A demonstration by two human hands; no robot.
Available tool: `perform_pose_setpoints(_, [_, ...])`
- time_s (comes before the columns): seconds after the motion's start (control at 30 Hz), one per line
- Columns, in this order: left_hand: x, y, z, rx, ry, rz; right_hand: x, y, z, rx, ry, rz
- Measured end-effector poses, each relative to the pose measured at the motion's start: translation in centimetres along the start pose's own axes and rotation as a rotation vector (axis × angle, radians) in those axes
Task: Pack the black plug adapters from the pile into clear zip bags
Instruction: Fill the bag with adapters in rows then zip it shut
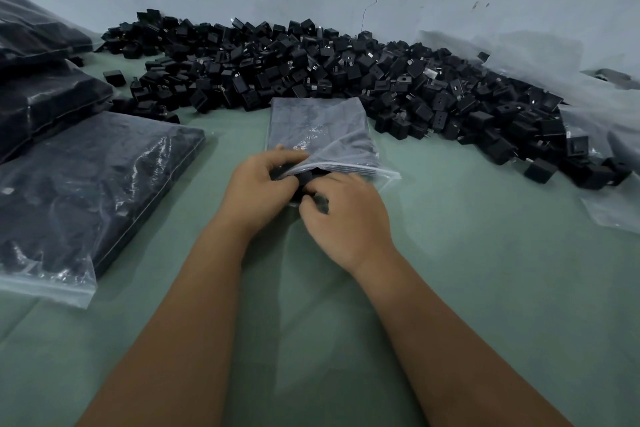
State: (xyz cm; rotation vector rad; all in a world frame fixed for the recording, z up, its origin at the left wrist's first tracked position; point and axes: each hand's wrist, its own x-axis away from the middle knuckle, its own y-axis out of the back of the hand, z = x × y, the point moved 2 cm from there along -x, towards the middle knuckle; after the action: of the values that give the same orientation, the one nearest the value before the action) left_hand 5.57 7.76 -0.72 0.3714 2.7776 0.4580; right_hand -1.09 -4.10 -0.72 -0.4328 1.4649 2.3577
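Observation:
A clear zip bag filled with black plug adapters lies flat in the middle of the green table, its open mouth toward me. My left hand grips the bag's upper lip at the mouth's left side and lifts it. My right hand pinches a black adapter right at the opening. The big pile of loose black adapters stretches across the table behind the bag, from the left to the far right.
Packed bags of adapters lie stacked at the left, more behind them. Crumpled clear plastic lies at the right beside the pile, with an empty bag below it. A pale wall stands behind the pile.

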Motion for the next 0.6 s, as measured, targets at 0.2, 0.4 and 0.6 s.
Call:
perform_pose_setpoints(0.2, [-0.23,0.02,0.26,-0.1,-0.012,0.004,0.2,0.14,0.3,0.054,0.013,-0.004])
perform_pose_setpoints(0.4, [-0.42,0.09,0.69,-0.143,-0.01,0.011,0.39,0.28,0.61,0.101,0.034,-0.013])
perform_pose_setpoints(0.6, [-0.43,0.16,0.72,-0.144,-0.012,0.017,0.24,0.09,0.37,0.143,-0.012,-0.005])
